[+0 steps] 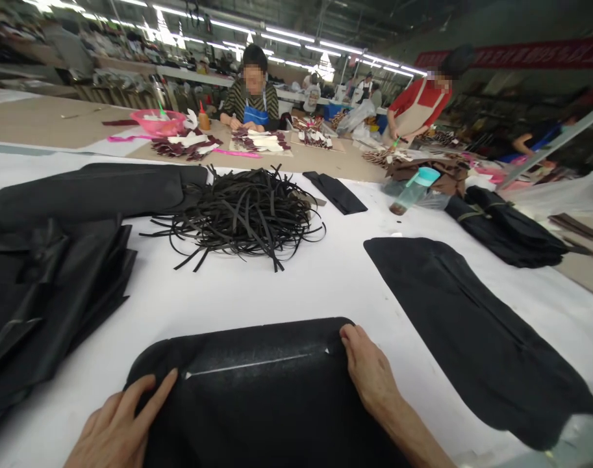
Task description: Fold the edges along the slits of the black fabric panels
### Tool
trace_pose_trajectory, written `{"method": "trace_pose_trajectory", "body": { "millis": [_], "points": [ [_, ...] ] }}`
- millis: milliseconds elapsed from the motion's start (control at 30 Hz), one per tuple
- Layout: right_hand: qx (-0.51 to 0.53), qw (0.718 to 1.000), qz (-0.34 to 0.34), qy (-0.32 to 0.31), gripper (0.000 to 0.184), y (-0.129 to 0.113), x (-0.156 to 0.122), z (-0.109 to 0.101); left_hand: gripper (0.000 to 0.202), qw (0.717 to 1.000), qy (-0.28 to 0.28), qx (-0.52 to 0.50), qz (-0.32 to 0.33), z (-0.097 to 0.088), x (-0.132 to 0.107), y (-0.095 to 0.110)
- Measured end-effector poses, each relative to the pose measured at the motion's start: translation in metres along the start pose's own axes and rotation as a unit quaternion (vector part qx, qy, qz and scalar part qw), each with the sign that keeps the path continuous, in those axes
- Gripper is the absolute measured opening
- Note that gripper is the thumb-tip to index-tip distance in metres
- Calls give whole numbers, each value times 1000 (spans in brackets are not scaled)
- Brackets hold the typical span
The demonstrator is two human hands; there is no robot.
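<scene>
In front of me lies a black fabric panel (257, 409) with rounded far corners and a thin white slit-like line across it, a small white triangle at each end. My left hand (123, 416) rests on its left edge, thumb and forefinger spread apart on top of the material. At the far right corner, my right hand (369, 367) has its fingers bent together over the edge, gripping it. The panel's near part runs out of view at the bottom.
A heap of black strips (247, 214) lies beyond the panel. Stacked black pieces (57, 292) are at left, another black panel (471, 325) at right. A bottle (413, 192) and folded black bundles (510, 227) lie farther back. Two people work across the table, near a pink basin (157, 122).
</scene>
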State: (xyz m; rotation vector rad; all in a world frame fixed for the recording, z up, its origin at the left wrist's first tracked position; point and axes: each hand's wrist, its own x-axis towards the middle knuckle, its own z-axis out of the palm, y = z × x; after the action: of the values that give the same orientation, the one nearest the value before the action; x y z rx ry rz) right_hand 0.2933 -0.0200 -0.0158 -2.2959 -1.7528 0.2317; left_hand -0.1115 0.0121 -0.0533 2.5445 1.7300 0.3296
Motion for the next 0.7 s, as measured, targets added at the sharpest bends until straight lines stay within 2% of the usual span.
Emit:
{"method": "trace_pose_trajectory", "body": {
  "millis": [167, 267, 367, 433, 500, 567, 633, 700],
  "points": [
    [-139, 990, -3, -4, 32, 32, 6, 3, 43, 992, 75, -97, -34, 1, 8, -28],
    [-158, 985, -60, -20, 31, 23, 27, -2, 36, 990, 108, -79, -50, -9, 22, -34],
    [-123, 984, -124, -29, 30, -26, 53, -11, 31, 994, 80, -63, -35, -23, 38, -20],
    [-54, 981, -167, -79, 27, -71, 73, -15, 29, 997, 27, -65, -20, -33, 51, -2],
    [1, 980, -170, -108, 21, -114, 92, -14, 29, 998, -19, -66, -12, -43, 63, 18],
    [-15, 985, -146, -93, 17, -147, 111, -10, 30, 997, -49, -64, -3, -52, 74, 33],
    [-35, 990, -117, -77, 17, -164, 126, -4, 29, 996, -67, -63, 4, -57, 81, 41],
    [-52, 994, -77, -62, 17, -167, 137, 0, 29, 995, -71, -68, 6, -57, 84, 40]
  ]
}}
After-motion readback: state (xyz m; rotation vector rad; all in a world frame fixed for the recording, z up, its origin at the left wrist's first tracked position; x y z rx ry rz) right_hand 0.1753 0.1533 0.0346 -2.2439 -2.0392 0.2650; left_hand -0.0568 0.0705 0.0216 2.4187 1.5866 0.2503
